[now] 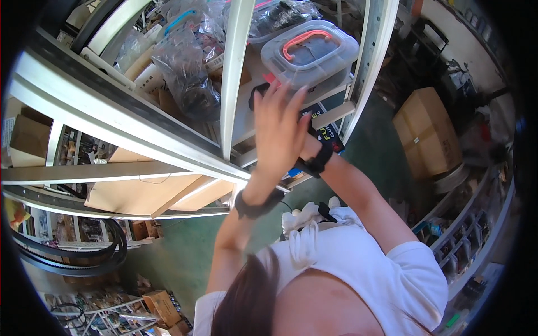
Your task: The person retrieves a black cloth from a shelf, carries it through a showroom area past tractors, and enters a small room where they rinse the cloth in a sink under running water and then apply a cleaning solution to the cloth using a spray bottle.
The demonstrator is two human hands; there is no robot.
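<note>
My left hand [276,126] is raised in front of the metal shelf, its fingers stretched out and somewhat apart, and I see nothing held in it. My right hand [309,147] is mostly hidden behind the left one, so its fingers cannot be made out. The two hands overlap near the wrists, each with a dark band. Just beyond my left fingertips stands a clear plastic box [314,63] with a lid and an orange handle. Below it, beside my right hand, is a dark printed box [329,138]. A small black object [258,95] lies partly behind my left fingers.
A pale metal upright [236,78] rises left of my hands; another post [374,64] stands right of the plastic box. Clear bags of parts [188,73] fill the shelf's left. Cardboard boxes [428,134] stand at right. Black belts [73,263] hang at lower left.
</note>
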